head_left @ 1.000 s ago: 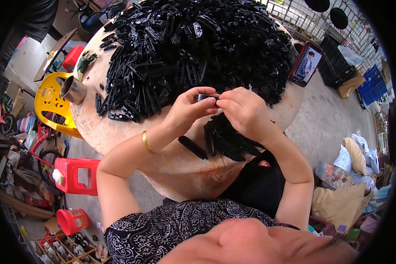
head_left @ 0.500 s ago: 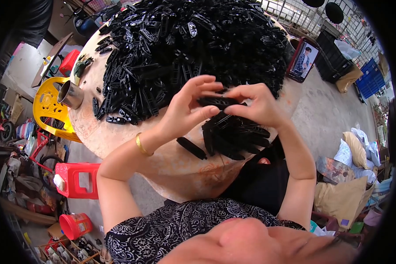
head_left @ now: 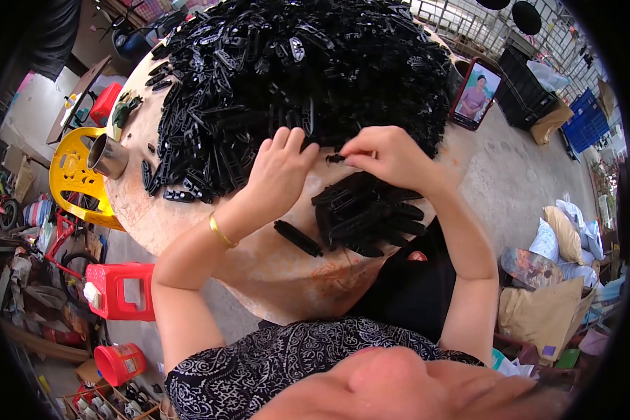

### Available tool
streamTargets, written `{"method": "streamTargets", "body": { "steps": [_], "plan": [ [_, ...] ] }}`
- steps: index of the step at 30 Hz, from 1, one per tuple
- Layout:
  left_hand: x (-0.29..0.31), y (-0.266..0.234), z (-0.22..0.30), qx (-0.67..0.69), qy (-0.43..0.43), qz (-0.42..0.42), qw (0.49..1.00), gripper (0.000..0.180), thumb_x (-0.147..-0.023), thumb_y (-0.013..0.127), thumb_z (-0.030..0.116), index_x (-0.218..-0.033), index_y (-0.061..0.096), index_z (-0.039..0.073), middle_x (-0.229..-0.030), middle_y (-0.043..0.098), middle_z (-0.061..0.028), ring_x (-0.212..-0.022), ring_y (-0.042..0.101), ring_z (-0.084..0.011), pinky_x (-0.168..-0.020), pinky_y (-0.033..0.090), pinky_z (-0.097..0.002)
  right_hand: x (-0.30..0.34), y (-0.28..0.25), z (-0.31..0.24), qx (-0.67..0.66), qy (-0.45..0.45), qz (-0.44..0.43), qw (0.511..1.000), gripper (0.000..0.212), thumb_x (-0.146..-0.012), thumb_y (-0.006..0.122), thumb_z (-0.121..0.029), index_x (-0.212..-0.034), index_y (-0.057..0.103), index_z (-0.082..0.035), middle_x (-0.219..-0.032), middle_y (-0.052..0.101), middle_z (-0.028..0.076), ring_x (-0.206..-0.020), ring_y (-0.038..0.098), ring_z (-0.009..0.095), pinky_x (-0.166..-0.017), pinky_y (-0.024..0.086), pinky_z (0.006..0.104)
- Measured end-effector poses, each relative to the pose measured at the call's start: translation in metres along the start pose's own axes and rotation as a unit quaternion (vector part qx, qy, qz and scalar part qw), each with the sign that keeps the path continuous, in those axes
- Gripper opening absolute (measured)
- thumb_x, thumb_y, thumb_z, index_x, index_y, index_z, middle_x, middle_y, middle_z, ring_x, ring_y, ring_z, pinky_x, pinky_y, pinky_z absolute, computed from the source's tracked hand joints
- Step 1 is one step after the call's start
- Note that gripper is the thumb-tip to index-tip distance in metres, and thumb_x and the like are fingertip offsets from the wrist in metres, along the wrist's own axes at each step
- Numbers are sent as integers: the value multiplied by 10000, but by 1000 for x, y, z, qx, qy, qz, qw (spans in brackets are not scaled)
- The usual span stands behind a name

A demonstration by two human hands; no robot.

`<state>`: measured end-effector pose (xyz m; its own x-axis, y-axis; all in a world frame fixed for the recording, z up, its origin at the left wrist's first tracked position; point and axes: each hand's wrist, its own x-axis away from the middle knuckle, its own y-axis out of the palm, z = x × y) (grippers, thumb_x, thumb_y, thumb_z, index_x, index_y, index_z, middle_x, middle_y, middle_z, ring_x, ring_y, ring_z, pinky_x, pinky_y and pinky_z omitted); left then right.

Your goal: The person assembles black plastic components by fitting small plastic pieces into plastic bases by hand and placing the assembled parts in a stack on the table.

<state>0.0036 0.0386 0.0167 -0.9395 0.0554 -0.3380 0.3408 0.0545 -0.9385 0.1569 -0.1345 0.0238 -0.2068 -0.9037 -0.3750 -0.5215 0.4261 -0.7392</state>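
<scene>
A big heap of black plastic parts (head_left: 217, 105), many long with slotted frames, covers most of the round table (head_left: 136, 203). At its near edge, my left hand (head_left: 280, 171) shows its back, fingers bent and closed among dark parts; their tips are hidden, so what they grip is unclear. A short way right, my right hand (head_left: 392, 159) pinches a small black plastic part (head_left: 336, 158) between thumb and forefinger. Nearer to me, below that hand, lies a smaller pile of long black pieces (head_left: 367, 213). One single long black piece (head_left: 298, 238) rests to its left.
A phone (head_left: 477, 94) with a lit screen stands at the table's right edge, and a metal cup (head_left: 108, 157) at its left. A yellow chair (head_left: 73, 175) and a red stool (head_left: 119, 290) stand left. Bags (head_left: 539, 315) and a blue crate (head_left: 586, 124) are right.
The long black piece both hands held together is no longer between them. My hands have moved apart, the left to the heap's edge. The phone's picture differs.
</scene>
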Motion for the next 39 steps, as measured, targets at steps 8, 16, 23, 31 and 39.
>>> {"method": "streamTargets", "body": {
  "steps": [8,16,23,31,39],
  "plan": [
    [0,10,-10,-73,49,-35,996,390,-732,571,86,-1121,605,92,-1196,475,-100,-1040,467,-256,-832,409,-330,-17,24,13,152,53,-82,984,139,-752,668,-192,-837,692,-85,-877,658,113,-846,630,299,-742,506,388],
    [-8,4,-7,76,70,170,980,362,-724,665,14,-1079,645,81,-1136,548,-109,-951,540,-217,-769,464,-334,0,14,0,-94,116,114,982,185,-744,725,-98,-883,627,-24,-742,671,105,-684,664,211,-611,502,302],
    [1,14,-3,839,-202,-5,506,323,-888,630,70,-1198,562,8,-1095,634,-78,-954,624,-160,-889,524,-307,6,8,-28,-253,126,178,943,153,-847,663,-55,-994,669,-11,-771,671,53,-677,611,96,-613,481,238],
    [5,12,6,850,-201,-36,486,313,-877,645,76,-1176,568,28,-1054,623,-62,-951,624,-160,-872,540,-320,6,17,-36,-84,31,189,978,96,-862,625,-89,-874,649,3,-773,622,124,-672,600,262,-590,470,317],
    [7,12,12,839,-217,-8,500,307,-898,620,84,-1191,551,25,-1039,618,-57,-921,629,-162,-841,550,-323,6,23,-39,-13,28,219,975,83,-845,646,-97,-825,635,-17,-746,605,107,-657,591,263,-560,462,319]
  ]
}}
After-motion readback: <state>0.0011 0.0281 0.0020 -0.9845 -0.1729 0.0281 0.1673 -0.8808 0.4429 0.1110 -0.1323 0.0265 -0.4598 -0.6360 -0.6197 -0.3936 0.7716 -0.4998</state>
